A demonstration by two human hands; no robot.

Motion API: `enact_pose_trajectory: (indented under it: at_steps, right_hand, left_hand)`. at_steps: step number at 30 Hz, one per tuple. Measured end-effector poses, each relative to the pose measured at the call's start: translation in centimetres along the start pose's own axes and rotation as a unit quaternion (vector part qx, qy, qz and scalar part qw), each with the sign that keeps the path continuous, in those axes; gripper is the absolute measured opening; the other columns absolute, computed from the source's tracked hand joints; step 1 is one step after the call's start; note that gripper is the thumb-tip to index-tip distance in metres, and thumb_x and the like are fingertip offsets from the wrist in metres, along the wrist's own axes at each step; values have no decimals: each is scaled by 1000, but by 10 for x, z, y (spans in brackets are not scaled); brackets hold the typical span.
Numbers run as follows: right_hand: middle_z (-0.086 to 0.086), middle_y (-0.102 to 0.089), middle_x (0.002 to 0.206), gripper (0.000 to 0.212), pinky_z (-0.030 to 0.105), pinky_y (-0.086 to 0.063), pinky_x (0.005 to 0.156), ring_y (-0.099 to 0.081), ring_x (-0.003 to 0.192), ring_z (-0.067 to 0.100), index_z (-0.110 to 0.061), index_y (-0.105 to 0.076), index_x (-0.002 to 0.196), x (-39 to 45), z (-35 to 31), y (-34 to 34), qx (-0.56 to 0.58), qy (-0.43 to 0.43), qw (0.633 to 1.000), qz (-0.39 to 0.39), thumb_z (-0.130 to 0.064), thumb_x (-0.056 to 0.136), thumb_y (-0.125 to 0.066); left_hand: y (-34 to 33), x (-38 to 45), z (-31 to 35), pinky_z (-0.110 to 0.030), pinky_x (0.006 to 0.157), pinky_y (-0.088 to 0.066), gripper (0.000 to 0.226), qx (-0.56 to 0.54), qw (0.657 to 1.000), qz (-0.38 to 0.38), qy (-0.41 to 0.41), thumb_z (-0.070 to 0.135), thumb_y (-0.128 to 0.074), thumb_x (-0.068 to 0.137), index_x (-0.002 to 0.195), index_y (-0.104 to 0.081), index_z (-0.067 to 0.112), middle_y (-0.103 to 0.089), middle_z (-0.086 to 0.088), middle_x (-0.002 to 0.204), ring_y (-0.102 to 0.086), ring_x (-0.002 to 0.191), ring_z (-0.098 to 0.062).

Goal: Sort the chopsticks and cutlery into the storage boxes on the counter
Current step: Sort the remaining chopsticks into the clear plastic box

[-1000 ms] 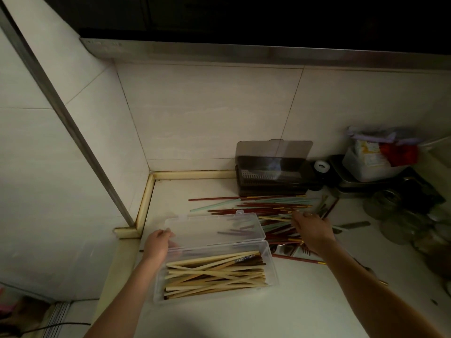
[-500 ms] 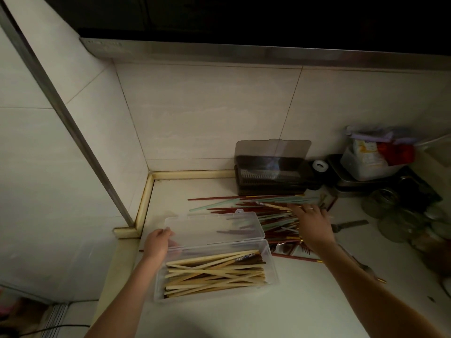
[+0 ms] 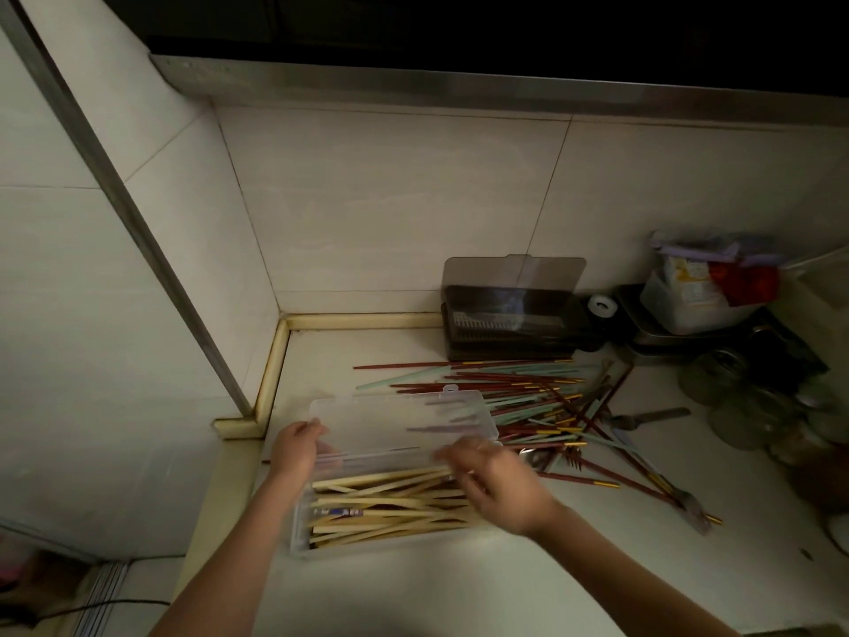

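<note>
A clear plastic box (image 3: 303,540) with its lid (image 3: 404,416) raised sits near the counter's front left and holds several pale bamboo chopsticks (image 3: 381,503). My left hand (image 3: 296,448) grips the box's left end at the lid hinge. Over the box's right end, my right hand (image 3: 500,485) is blurred, its fingers curled on the end of a pale chopstick that reaches into the box. A loose pile of red and green chopsticks (image 3: 528,397) lies behind and to the right. Against the wall stands a dark storage box (image 3: 510,324) with its lid up.
A small fork (image 3: 574,459) and a flat metal utensil (image 3: 652,416) lie among the pile's right side. Glass jars (image 3: 735,406) and a plastic tub of packets (image 3: 689,301) crowd the right. The counter edge and a wall corner are on the left.
My right hand has drawn back from the loose pile to the right end of the clear box, bringing a pale chopstick. My left hand has stayed on the box.
</note>
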State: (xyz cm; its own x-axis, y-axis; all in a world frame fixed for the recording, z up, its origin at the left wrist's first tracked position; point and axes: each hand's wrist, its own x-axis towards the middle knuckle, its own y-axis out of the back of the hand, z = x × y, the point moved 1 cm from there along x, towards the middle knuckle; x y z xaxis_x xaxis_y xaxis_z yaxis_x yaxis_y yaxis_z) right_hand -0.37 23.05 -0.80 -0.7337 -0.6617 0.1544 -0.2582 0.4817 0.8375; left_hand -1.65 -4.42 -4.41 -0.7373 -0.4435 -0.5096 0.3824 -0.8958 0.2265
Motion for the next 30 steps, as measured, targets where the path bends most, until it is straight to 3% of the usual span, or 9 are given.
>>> enact_pose_trajectory:
  at_steps: [4, 7, 10, 14, 17, 23, 26, 28, 30]
  right_hand:
    - [-10, -58, 98, 18, 30, -54, 73, -58, 84, 3, -28, -54, 108, -1, 39, 25, 33, -237, 953, 185, -22, 97, -42]
    - [-2, -61, 92, 16, 30, -55, 65, -59, 72, 10, -27, -54, 98, -14, 82, 32, -8, -382, 918, 110, -14, 97, -44]
    - [4, -62, 114, 29, 27, -52, 71, -59, 84, 10, -36, -56, 96, -29, 106, 21, -36, -376, 925, -33, -11, 97, -42]
    - [5, -46, 140, 52, 29, -48, 88, -53, 116, 20, -31, -37, 141, -25, 110, 27, -81, -371, 925, -16, -7, 95, -41]
    - [8, -42, 145, 54, 29, -44, 93, -51, 120, 22, -32, -25, 147, -22, 118, 33, -119, -381, 915, -60, -11, 99, -37]
    - [3, -39, 142, 42, -5, -34, 71, -37, 134, 24, -11, -30, 145, -12, 103, 49, -123, -355, 918, -128, -13, 103, -30]
    - [2, -13, 158, 54, 16, -24, 111, -16, 144, 23, -18, -11, 151, -21, 127, 39, -165, -418, 884, -131, -25, 102, -33]
    - [-3, 1, 159, 63, 43, -15, 118, -7, 146, 24, -30, -1, 151, -22, 131, 37, -227, -422, 865, -148, -28, 98, -36]
    - [-5, 4, 159, 70, 48, -13, 118, -3, 146, 23, -33, 1, 150, -19, 130, 36, -205, -405, 882, -126, -18, 95, -39]
  left_hand:
    - [1, 0, 1, -50, 80, -54, 27, 3, 1000, 1, -4, 18, -44, 100, 83, -59, 3, -56, -15, 66, -60, 66, -31]
    - [1, 1, -1, -54, 85, -52, 27, 4, 1000, 3, -1, 19, -45, 99, 78, -58, 8, -56, -15, 67, -61, 69, -33]
    - [0, 0, 0, -52, 83, -53, 27, 12, 1000, 1, -1, 19, -44, 99, 79, -58, 8, -58, -15, 68, -63, 70, -34]
    - [-2, 2, -1, -47, 79, -51, 26, 9, 1000, 1, -6, 16, -43, 100, 80, -58, 6, -56, -15, 68, -60, 65, -31]
    - [-3, 3, -1, -38, 64, -49, 27, 11, 1000, 5, -9, 12, -43, 99, 76, -57, 8, -56, -14, 67, -58, 63, -27]
    - [-3, 4, -2, -30, 54, -40, 26, 18, 1000, 9, -6, 14, -42, 100, 79, -56, 6, -57, -15, 66, -57, 61, -25]
    - [-3, 3, -1, -29, 49, -43, 27, 19, 1000, 11, -7, 16, -42, 100, 79, -56, 6, -57, -14, 64, -57, 59, -25]
    - [-3, 1, -1, -28, 49, -43, 26, 22, 1000, 9, -10, 16, -41, 100, 83, -56, 4, -57, -15, 65, -57, 59, -25]
    - [-3, 0, -1, -29, 49, -43, 26, 18, 1000, 1, -9, 16, -40, 101, 83, -56, 4, -57, -16, 66, -58, 59, -26]
